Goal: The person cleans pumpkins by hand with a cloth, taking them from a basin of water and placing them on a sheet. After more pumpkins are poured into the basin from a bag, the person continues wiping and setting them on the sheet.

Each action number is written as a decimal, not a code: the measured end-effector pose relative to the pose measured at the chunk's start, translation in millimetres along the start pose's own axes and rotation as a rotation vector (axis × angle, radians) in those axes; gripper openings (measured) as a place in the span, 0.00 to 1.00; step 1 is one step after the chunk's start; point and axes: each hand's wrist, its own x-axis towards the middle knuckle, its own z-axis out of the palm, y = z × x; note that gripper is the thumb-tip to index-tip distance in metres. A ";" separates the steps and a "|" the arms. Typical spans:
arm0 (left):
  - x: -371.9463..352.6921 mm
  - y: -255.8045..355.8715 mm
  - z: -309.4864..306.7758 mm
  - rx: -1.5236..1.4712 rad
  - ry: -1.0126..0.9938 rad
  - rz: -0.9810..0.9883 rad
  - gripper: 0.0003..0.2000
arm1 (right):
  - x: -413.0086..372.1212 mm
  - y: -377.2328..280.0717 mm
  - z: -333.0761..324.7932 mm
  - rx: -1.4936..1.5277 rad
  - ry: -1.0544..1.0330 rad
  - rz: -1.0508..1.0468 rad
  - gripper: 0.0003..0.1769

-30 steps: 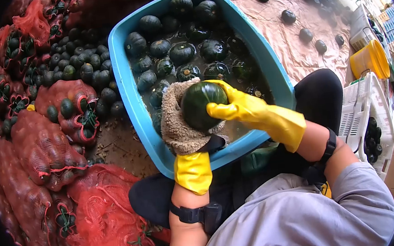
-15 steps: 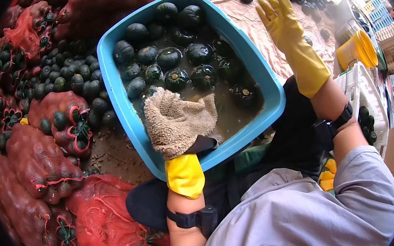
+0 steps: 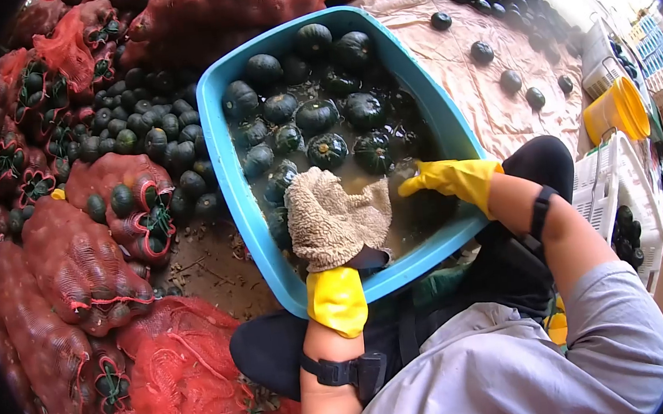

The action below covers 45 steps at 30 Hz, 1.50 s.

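Note:
A blue plastic tub stands in front of me, holding murky water and several dark green round squashes. My left hand, in a yellow rubber glove, reaches over its near rim. A beige fleecy cloth with a dark strip at its edge covers that hand, hiding its fingers. My right hand, gloved in yellow too, is low inside the tub on the right. Its fingers are curled at a blurred squash by the cloth's right side; the far side of this grip is hidden.
Red mesh sacks of squashes crowd the left, beside a loose pile of squashes. A tan sheet at the upper right carries scattered squashes. Right of me are a yellow bucket and a white crate.
My right hand has come down from above the tan sheet into the tub, at a squash. My left hand stays under the cloth over the near rim. The view has shifted slightly.

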 end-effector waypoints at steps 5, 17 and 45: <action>3.1 -9.4 -7.1 0.055 -0.077 -0.080 0.23 | -85.0 -127.3 38.0 0.486 -0.042 -0.159 0.29; -26.8 33.6 15.4 1.384 -0.718 0.464 0.39 | -88.0 -125.3 112.2 -0.103 0.371 -0.963 0.38; -41.4 31.1 18.6 1.519 -0.506 0.907 0.36 | -93.2 -138.5 64.4 -0.135 0.171 -0.585 0.40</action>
